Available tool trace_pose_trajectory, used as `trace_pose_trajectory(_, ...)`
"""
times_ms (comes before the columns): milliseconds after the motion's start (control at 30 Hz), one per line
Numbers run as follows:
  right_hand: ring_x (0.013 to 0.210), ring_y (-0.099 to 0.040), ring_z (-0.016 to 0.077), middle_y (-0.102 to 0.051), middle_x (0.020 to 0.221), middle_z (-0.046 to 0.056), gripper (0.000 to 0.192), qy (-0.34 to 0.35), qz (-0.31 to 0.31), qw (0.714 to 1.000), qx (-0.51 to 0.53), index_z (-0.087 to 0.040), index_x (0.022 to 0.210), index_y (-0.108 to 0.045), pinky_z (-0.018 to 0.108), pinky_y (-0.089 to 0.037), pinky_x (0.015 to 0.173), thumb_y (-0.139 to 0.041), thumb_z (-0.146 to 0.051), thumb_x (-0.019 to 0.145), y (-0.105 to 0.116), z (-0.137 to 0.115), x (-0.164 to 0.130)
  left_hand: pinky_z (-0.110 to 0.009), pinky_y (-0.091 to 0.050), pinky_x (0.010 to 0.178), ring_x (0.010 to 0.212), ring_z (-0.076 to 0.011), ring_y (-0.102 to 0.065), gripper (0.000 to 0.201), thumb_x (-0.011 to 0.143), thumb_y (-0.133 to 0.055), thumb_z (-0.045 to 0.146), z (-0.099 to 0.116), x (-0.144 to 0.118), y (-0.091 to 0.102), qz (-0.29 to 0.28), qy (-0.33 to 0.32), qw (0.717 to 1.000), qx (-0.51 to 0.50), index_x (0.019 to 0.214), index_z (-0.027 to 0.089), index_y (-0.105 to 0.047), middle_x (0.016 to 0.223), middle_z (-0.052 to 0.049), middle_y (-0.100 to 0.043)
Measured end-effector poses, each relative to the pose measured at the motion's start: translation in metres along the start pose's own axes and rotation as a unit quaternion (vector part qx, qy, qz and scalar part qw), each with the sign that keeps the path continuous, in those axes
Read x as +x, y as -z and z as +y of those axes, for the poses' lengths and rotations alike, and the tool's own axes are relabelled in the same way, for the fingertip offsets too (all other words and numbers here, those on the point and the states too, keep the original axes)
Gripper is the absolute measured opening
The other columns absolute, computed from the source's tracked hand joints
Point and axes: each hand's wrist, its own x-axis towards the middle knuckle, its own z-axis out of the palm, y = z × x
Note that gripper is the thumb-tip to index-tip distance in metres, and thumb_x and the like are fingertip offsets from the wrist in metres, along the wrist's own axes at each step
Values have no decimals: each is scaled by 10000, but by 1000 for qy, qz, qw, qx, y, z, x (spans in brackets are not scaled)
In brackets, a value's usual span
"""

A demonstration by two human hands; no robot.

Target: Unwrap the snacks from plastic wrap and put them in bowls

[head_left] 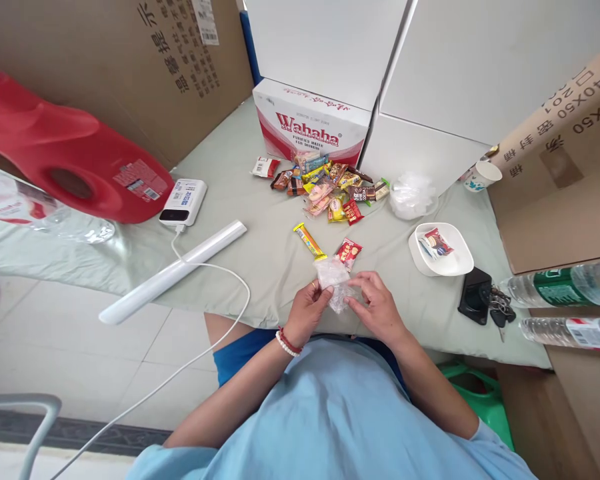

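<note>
Both hands pinch the clear bag, lower centre.
My left hand (pixel 307 310) and right hand (pixel 377 307) grip bag (pixel 336 280); I judge it unfilled, snacks (pixel 330 187) piled above.

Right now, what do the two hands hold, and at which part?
Both hold a small clear plastic bag: the left hand pinches its left edge, the right hand its right edge.

Quick count: two water bottles (pixel 560 288) at right, one white bowl (pixel 443 263), one paper cup (pixel 483 177), one power bank (pixel 183 202), two loose snacks (pixel 310 240) near hands.
</note>
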Motion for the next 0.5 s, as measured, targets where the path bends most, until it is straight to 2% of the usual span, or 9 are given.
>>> trace_pose_trajectory(33,704,-594,179,-678,1011,49,123,3,-18,1000,-2,-289,1011,-728,321,-508,663,-647,-330,928,0,1,0,-340,-523,834,863,-208,-646,394,848,-736,551,-1,0,0,3,-1,1000,-7,986,183,-705,864,-30,-718)
trace_pose_trajectory(100,698,-598,180,-681,890,37,155,5,-35,999,18,-277,920,-737,314,-501,674,-604,-343,965,0,2,-2,-348,-517,873,901,-208,-642,357,858,-734,518,-4,-1,3,13,-16,1000,-13,978,185,-693,918,-40,-716)
trace_pose_trajectory(167,684,-578,165,-687,902,36,167,-14,-35,997,72,-266,953,-747,300,-490,662,-625,-380,957,2,3,-4,-368,-507,951,1026,-226,-639,307,861,-735,476,-5,-3,6,17,-52,998,2,961,190,-691,1063,-69,-702)
trace_pose_trajectory(267,622,-500,127,-687,944,30,298,-116,-25,969,215,-251,1082,-725,256,-430,566,-637,-497,937,5,4,-2,-403,-477,1052,1269,-271,-561,249,858,-738,439,-3,-6,7,-14,-104,993,48,906,199,-692,1352,-112,-584)
trace_pose_trajectory(333,581,-439,106,-667,885,15,415,-196,-25,936,292,-231,1105,-705,226,-361,501,-683,-580,881,4,5,3,-409,-485,1041,1337,-294,-509,262,856,-739,438,-2,-9,4,-49,-113,990,67,809,195,-654,1402,-121,-533)
trace_pose_trajectory(400,554,-386,91,-610,758,-14,464,-232,-35,917,324,-201,995,-707,214,-307,474,-772,-611,786,2,7,9,-394,-497,1009,1332,-298,-501,316,828,-779,434,-1,-11,0,-75,-112,989,55,743,190,-596,1376,-119,-537)
trace_pose_trajectory(500,562,-388,90,-547,659,-39,433,-217,-13,924,314,-188,829,-688,220,-319,502,-826,-588,735,-2,9,14,-349,-510,934,1184,-245,-581,376,779,-833,481,0,-11,-2,-70,-75,993,-59,847,205,-587,1357,-84,-552)
